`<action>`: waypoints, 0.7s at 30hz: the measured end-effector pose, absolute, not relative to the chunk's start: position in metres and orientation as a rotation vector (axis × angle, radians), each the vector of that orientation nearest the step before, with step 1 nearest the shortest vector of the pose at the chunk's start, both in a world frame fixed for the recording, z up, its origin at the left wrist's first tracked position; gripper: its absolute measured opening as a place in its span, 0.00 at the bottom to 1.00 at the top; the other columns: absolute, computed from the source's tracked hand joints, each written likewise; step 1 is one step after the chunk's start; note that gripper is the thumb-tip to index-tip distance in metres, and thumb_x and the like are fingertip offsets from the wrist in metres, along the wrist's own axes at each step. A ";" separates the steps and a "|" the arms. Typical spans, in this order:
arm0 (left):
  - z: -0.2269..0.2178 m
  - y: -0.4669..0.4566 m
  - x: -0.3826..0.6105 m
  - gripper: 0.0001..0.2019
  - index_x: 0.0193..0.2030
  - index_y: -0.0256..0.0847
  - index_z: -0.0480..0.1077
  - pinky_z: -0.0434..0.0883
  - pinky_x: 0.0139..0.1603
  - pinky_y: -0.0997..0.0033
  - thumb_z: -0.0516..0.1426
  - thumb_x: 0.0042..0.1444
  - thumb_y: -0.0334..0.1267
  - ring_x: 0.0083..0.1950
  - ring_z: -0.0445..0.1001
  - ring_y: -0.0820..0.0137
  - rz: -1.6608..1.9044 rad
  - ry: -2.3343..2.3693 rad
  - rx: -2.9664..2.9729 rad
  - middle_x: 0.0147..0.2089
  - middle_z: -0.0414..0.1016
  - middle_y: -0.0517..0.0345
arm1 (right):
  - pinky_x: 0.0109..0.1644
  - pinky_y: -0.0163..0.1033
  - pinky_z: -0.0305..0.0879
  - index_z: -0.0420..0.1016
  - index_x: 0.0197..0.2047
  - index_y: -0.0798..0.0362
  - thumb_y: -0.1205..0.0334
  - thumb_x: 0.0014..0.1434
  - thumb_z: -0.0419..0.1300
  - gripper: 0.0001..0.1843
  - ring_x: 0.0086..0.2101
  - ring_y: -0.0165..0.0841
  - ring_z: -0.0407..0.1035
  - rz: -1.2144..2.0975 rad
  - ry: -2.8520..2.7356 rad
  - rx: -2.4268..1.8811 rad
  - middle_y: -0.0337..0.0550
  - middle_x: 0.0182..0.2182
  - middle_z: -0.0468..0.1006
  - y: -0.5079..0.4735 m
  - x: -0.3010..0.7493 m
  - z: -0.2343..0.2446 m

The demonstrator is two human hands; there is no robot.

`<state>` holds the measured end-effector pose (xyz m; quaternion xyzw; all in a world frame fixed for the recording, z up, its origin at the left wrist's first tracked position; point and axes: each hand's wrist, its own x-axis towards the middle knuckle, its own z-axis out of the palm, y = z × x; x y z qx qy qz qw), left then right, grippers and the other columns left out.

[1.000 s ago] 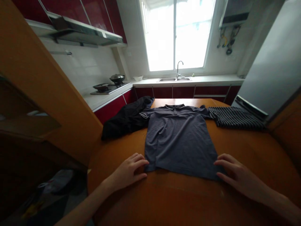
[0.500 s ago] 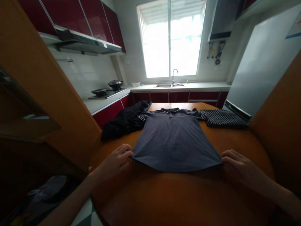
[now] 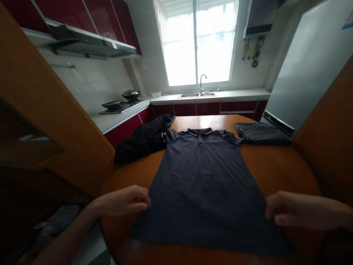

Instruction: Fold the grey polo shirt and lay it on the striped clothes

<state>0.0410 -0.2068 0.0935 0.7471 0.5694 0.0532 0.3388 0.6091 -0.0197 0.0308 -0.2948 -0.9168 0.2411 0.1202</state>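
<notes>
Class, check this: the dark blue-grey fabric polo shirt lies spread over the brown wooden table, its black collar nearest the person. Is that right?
No: the head view shows the collar at the far end of the polo shirt, the hem nearest the person; it does lie spread over the table.

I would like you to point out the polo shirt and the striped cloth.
Polo shirt (image 3: 206, 186), head view: middle of its front.
Striped cloth (image 3: 262, 133), head view: middle of its upper side.
</notes>
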 end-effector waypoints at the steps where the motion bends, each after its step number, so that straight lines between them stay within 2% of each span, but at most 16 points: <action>1: 0.095 -0.191 0.033 0.16 0.45 0.46 0.80 0.72 0.43 0.72 0.56 0.64 0.52 0.41 0.76 0.65 0.189 1.544 1.887 0.42 0.80 0.54 | 0.38 0.40 0.76 0.85 0.44 0.36 0.43 0.61 0.62 0.14 0.35 0.39 0.78 0.987 -2.753 -0.847 0.42 0.37 0.84 -0.003 0.597 0.043; 2: 0.096 -0.172 0.024 0.18 0.47 0.46 0.80 0.72 0.44 0.70 0.56 0.63 0.53 0.43 0.76 0.64 0.285 1.654 1.854 0.44 0.80 0.54 | 0.41 0.40 0.75 0.84 0.46 0.39 0.43 0.63 0.60 0.16 0.38 0.39 0.78 1.098 -2.732 -0.861 0.43 0.40 0.84 0.017 0.582 0.055; 4: 0.095 -0.126 0.004 0.19 0.47 0.43 0.79 0.73 0.48 0.67 0.58 0.59 0.55 0.46 0.76 0.61 0.515 1.906 1.830 0.47 0.80 0.52 | 0.46 0.41 0.73 0.84 0.46 0.47 0.45 0.64 0.59 0.19 0.40 0.40 0.77 1.040 -2.629 -0.919 0.45 0.41 0.83 0.063 0.549 0.072; 8: 0.086 -0.031 -0.034 0.21 0.52 0.38 0.77 0.72 0.54 0.67 0.59 0.57 0.48 0.50 0.77 0.60 0.676 2.261 1.833 0.53 0.79 0.48 | 0.52 0.39 0.69 0.81 0.51 0.53 0.60 0.63 0.59 0.15 0.45 0.40 0.76 0.554 -2.391 -1.250 0.49 0.46 0.83 0.153 0.490 0.075; 10: 0.082 0.009 -0.047 0.22 0.54 0.37 0.76 0.72 0.55 0.70 0.61 0.55 0.46 0.53 0.77 0.60 0.640 2.393 1.782 0.58 0.77 0.46 | 0.55 0.38 0.66 0.79 0.54 0.56 0.62 0.64 0.59 0.17 0.49 0.40 0.75 0.350 -2.372 -1.375 0.52 0.50 0.82 0.186 0.468 0.070; 13: 0.076 0.055 -0.061 0.21 0.53 0.38 0.76 0.70 0.57 0.71 0.63 0.54 0.45 0.58 0.75 0.59 0.598 2.474 1.707 0.58 0.77 0.45 | 0.60 0.39 0.62 0.73 0.61 0.59 0.59 0.65 0.60 0.23 0.57 0.43 0.70 0.194 -2.403 -1.485 0.57 0.57 0.77 0.222 0.444 0.063; 17: 0.066 0.097 -0.075 0.19 0.50 0.39 0.77 0.70 0.56 0.69 0.63 0.56 0.49 0.58 0.75 0.57 0.557 2.528 1.598 0.53 0.80 0.45 | 0.59 0.45 0.63 0.66 0.67 0.58 0.50 0.65 0.60 0.32 0.59 0.49 0.68 0.127 -2.479 -1.649 0.60 0.59 0.75 0.250 0.425 0.056; 19: 0.060 0.112 -0.083 0.20 0.51 0.39 0.77 0.70 0.55 0.68 0.61 0.58 0.51 0.57 0.76 0.57 0.547 2.530 1.569 0.52 0.80 0.44 | 0.59 0.49 0.62 0.65 0.67 0.55 0.47 0.65 0.59 0.33 0.59 0.50 0.68 0.112 -2.531 -1.700 0.60 0.59 0.74 0.260 0.422 0.052; 21: 0.055 0.123 -0.090 0.23 0.53 0.39 0.76 0.71 0.54 0.69 0.62 0.57 0.52 0.55 0.77 0.58 0.536 2.506 1.566 0.51 0.79 0.44 | 0.59 0.52 0.61 0.66 0.66 0.53 0.49 0.65 0.59 0.30 0.58 0.51 0.68 0.092 -2.593 -1.716 0.59 0.59 0.75 0.268 0.422 0.046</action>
